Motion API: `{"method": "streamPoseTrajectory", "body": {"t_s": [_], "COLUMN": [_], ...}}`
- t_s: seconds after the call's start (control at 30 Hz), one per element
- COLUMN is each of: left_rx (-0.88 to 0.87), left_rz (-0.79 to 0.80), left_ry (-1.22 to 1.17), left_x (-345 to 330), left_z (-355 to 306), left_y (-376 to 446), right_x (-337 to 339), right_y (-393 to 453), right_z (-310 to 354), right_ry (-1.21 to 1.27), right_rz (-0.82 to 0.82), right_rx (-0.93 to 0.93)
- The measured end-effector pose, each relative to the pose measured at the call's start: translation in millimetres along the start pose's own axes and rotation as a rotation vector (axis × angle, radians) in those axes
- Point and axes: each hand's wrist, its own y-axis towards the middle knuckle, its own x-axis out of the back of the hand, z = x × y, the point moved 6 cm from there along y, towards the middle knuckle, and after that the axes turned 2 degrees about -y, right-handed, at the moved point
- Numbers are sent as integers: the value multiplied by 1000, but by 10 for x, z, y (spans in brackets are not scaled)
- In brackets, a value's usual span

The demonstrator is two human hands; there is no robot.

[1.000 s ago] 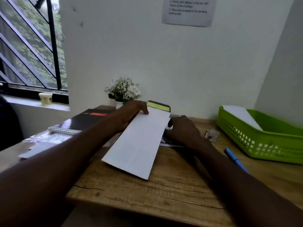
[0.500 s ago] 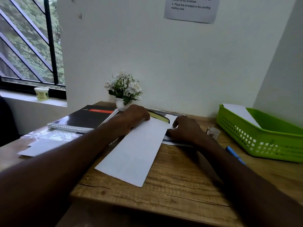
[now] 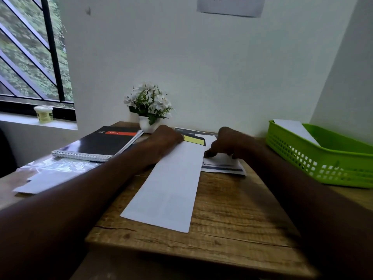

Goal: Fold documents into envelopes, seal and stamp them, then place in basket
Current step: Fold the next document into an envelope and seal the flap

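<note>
Windowsill far out past the left hand [image 3: 164, 139], with a small pale tub [image 3: 43, 114] on it. Nearer, still left of that hand: clear plastic sleeve [image 3: 56, 168] over loose sheets, then spiral notebook [image 3: 99, 144], black cover with a red label. Just beyond the knuckles, white flower pot [image 3: 148, 110] against the wall.

Left hand now low on the wooden desk [image 3: 232, 219], resting on the far end of the long white envelope [image 3: 169, 186]; fingers hidden behind the knuckles, so curl or spread impossible to tell. Envelope flat on the desk between the two forearms, yellow adhesive strip [image 3: 193, 140] showing at its far end beside the left hand. A second ago lifted at that end; since then lowered and laid flat, slid a little nearer. Flap apparently open, so sealing not yet done, stamping likewise.

Right hand [image 3: 232, 143] moved off the envelope edge, fingertips down on a small folded sheet [image 3: 222, 160] atop printed papers [image 3: 226, 169] just right of the envelope; pressing or pinching, not clear through the blur. Probably the document, about to go inside or take a further fold.

Well right of the right hand, green basket [image 3: 323, 158] with a white envelope [image 3: 296, 130] leaning inside.
</note>
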Motion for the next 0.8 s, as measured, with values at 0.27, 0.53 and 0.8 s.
{"method": "streamPoseTrajectory", "body": {"t_s": [0.27,0.53,0.8], "left_rx": [-45,-37,-29], "left_rz": [4,12,51], "left_ry": [53,-40,-139], "left_x": [-13,-18,-25], "left_z": [-18,-9,-20], "left_y": [40,-48,-98], "right_x": [61,161,354], "right_y": [46,165,231], "right_z": [-157,-359,-349], "right_ry": [142,411,1060], "right_rz": [18,-144,-420], "right_rx": [-21,-48,162]}}
